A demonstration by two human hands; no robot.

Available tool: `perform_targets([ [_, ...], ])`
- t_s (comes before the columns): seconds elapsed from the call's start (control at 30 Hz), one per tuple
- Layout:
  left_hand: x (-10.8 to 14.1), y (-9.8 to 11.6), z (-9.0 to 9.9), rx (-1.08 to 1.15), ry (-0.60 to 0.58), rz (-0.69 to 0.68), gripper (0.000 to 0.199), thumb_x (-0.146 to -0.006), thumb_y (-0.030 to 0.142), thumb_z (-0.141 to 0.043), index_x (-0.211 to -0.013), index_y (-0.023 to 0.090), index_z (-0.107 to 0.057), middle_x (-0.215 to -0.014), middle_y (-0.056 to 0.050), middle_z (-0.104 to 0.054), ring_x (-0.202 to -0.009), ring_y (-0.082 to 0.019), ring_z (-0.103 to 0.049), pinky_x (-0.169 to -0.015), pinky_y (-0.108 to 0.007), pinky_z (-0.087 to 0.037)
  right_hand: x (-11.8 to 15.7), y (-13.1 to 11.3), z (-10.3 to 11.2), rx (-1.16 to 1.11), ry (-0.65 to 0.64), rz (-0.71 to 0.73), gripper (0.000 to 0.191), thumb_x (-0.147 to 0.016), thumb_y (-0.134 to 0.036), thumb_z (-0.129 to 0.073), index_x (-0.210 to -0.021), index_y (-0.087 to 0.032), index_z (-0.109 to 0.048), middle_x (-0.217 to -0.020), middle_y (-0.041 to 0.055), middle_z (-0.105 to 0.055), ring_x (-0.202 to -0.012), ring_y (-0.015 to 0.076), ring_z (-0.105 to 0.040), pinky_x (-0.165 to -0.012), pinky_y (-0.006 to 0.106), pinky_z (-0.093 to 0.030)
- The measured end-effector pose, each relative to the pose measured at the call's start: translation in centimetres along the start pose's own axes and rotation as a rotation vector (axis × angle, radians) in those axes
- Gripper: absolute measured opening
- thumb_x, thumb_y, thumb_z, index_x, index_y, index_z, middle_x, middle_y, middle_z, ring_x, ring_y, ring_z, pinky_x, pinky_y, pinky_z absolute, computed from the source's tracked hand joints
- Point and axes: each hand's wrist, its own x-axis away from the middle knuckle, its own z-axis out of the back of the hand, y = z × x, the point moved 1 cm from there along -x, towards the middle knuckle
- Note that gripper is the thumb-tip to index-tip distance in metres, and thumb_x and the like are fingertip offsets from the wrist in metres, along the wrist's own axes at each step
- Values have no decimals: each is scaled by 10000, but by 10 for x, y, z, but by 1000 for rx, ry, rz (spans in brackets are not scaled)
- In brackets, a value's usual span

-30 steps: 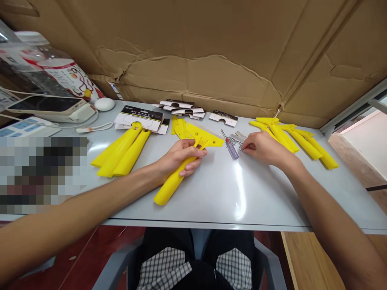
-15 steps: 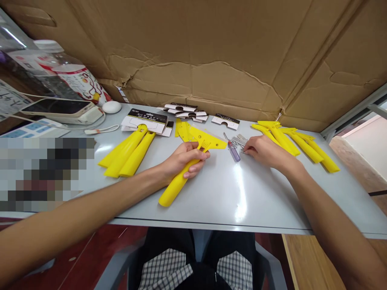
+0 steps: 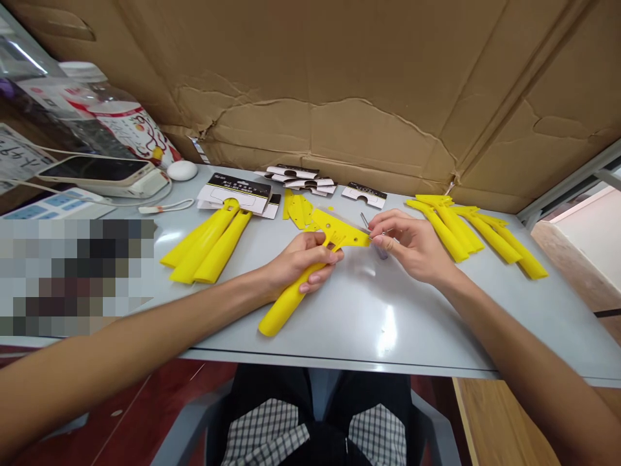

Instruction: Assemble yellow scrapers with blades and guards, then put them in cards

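My left hand [image 3: 315, 259] is wrapped round the handle of a yellow scraper [image 3: 286, 303], whose wide head points away from me to the right. Two screw holes show in that head, and a clear strip runs along its far edge. At the head's right end, my right hand [image 3: 405, 243] pinches a small shiny screw [image 3: 371, 237], its details blurred. Behind those fingers lies a screwdriver [image 3: 380, 251] with a clear purple handle, partly hidden. Flat yellow plates [image 3: 298, 210] lie just beyond the scraper head.
Yellow scrapers with header cards [image 3: 235, 192] lie at left, and several yellow handles [image 3: 453, 226] are piled at right. Folded cards [image 3: 298, 178] rest by the cardboard wall [image 3: 310, 77]. A phone [image 3: 97, 168], cable, white mouse [image 3: 182, 170] and bottle [image 3: 126, 123] stand far left.
My right hand has moved left from the small metal parts beside the screwdriver to the right end of the scraper head. The scraper has shifted slightly right and nearer me.
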Motion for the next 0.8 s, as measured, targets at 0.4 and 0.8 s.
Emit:
perform_targets([
  [0.4, 2, 1, -4, -30, -27, -10, 220, -820, 291, -783, -808, 182, -592, -428, 73, -484, -277, -59, -333, -295, -164, -292, 6, -2, -17, -105, 12, -51, 129, -948, -398, -811, -905, -277, -821, -1238, 88, -735, -1179, 250, -680, -936, 411, -559],
  [0.8, 4, 2, -10, -41, -25, -7, 220, -813, 299, -797, -817, 173, -616, -421, 65, -494, -276, -54, -342, -299, -162, -293, 9, 0, -23, 58, 68, 88, 84, -965, -315, -774, -924, -257, -819, -1180, 80, -766, -1123, 239, -707, -878, 399, -574],
])
